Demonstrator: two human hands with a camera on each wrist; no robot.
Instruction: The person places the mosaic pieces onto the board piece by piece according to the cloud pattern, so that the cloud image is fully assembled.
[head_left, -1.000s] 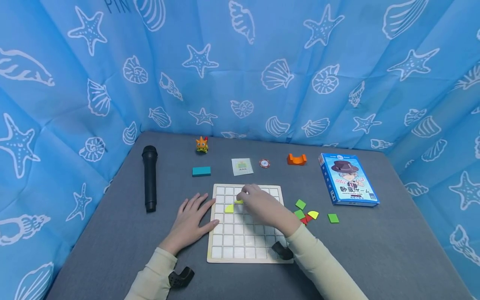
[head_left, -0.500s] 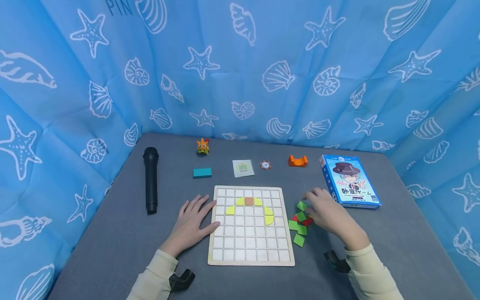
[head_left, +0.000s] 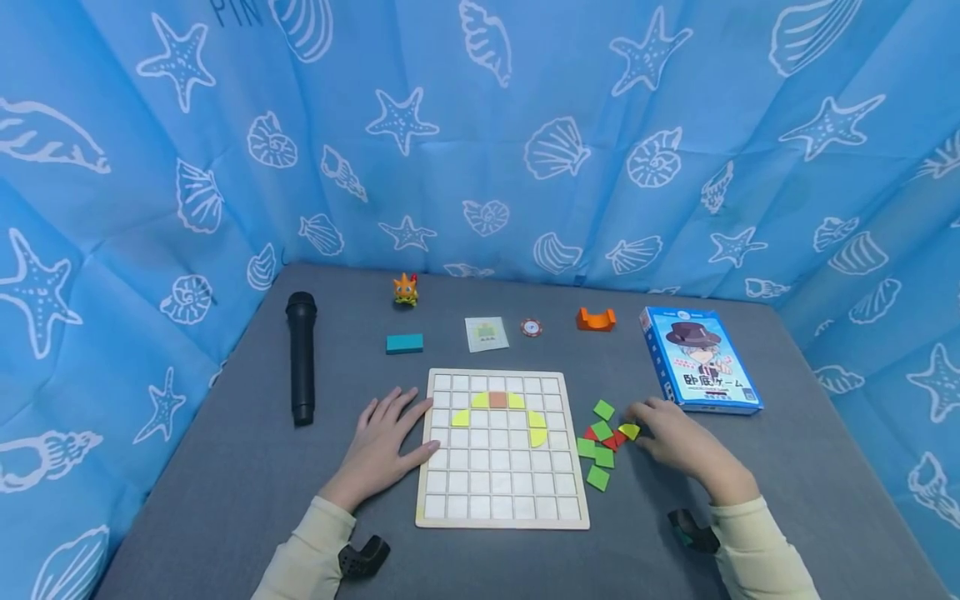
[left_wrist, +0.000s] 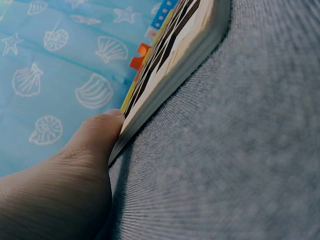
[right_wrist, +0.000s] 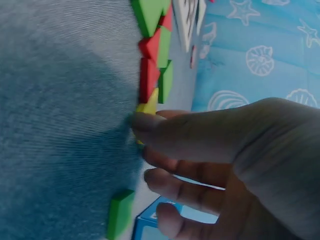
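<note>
The yellow tile (head_left: 628, 430) lies on the desk (head_left: 225, 467) just right of the grid board (head_left: 501, 508), at the right edge of a small heap of green tiles (head_left: 597, 454) and red tiles (head_left: 613, 439). The right hand (head_left: 678, 446) has its fingertips (right_wrist: 145, 121) on this yellow tile; the right wrist view shows thumb and forefinger closing on it in a pinching grip, with the tile against the desk. One more green tile (right_wrist: 119, 214) lies apart from the heap, near the blue game box (head_left: 697, 358), which sits further right of the board.

The left hand (head_left: 382, 446) lies flat, fingers straight and released, on the desk against the board's left edge, the thumb (left_wrist: 95, 135) touching the rim. On the board, yellow pieces (head_left: 537, 433) and one orange square (head_left: 497, 400) form an arc in the upper rows.

Left of the board lies a black microphone (head_left: 302, 354). Beyond the board are a teal block (head_left: 404, 343), a small card (head_left: 485, 333), a round chip (head_left: 531, 327), an orange bracket (head_left: 596, 319) and an orange toy figure (head_left: 405, 290).
</note>
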